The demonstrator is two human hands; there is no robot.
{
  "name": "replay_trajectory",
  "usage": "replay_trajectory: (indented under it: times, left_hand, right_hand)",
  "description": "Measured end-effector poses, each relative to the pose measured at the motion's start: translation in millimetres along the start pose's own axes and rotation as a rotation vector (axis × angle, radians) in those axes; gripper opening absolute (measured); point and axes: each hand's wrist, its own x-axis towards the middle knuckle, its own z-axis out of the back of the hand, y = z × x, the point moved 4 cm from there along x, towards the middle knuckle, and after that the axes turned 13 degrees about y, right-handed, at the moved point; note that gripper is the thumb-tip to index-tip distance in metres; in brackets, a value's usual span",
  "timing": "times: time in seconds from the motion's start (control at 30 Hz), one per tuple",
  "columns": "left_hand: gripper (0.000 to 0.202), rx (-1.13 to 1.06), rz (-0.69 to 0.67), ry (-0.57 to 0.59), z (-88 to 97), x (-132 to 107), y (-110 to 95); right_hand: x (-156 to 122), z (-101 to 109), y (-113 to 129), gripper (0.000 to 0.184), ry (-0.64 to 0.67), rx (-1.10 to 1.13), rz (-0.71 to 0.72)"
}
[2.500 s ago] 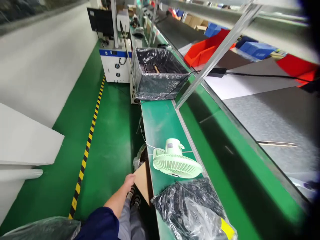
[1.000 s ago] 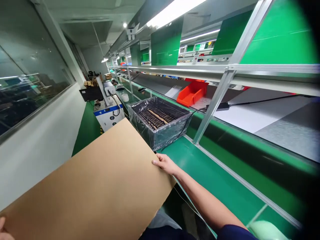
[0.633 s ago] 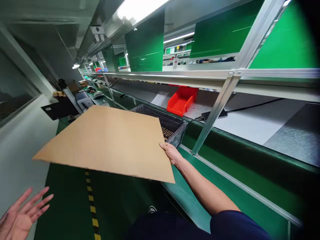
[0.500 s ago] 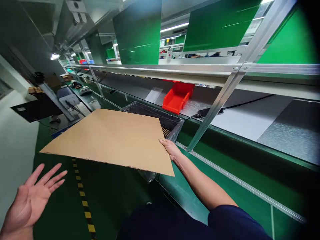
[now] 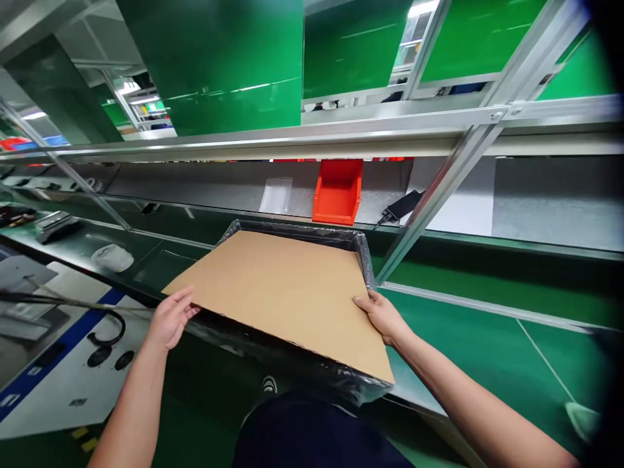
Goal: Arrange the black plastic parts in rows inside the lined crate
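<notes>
A flat brown cardboard sheet [image 5: 283, 292] lies tilted over a black box wrapped in clear plastic [image 5: 336, 377], covering most of its opening. My left hand [image 5: 173, 317] grips the sheet's near left corner, thumb on top and fingers beneath. At the right edge my right hand [image 5: 385, 315] pinches the sheet, its thumb on the upper face. The box's far rim and right wall show past the cardboard, while its contents are hidden.
Behind the box, a shelf carries a red bin [image 5: 338, 193], a clear plastic piece [image 5: 275, 195] and a black power adapter [image 5: 403, 206]. A metal post [image 5: 429, 201] rises right of the box. On the left bench lies a crumpled plastic bag [image 5: 113, 257].
My left hand has come from open and apart to hold the sheet's left corner. The cardboard has moved over the box, and the view has turned toward the bench.
</notes>
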Motion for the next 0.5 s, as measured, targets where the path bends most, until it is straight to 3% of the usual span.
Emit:
replay_trajectory:
  times: [0.07,0.17,0.3,0.5]
  left_hand:
    - [0.047,-0.008,0.098,0.098,9.2,22,7]
    - [0.059,0.032,0.284,0.252,20.7,42,17]
    - [0.082,0.206,0.476,0.499,31.4,57,26]
    - [0.090,0.604,0.654,0.800,39.1,77,42]
  right_hand:
    - [-1,-2,2,0.059,-0.169,-0.206,0.044]
    - [6,-2,6,0.049,-0.331,-0.609,0.043]
    - [28,4,8,0.036,-0.383,-0.880,-0.054]
    - [49,-1,17,0.029,-0.429,-1.284,-0.196]
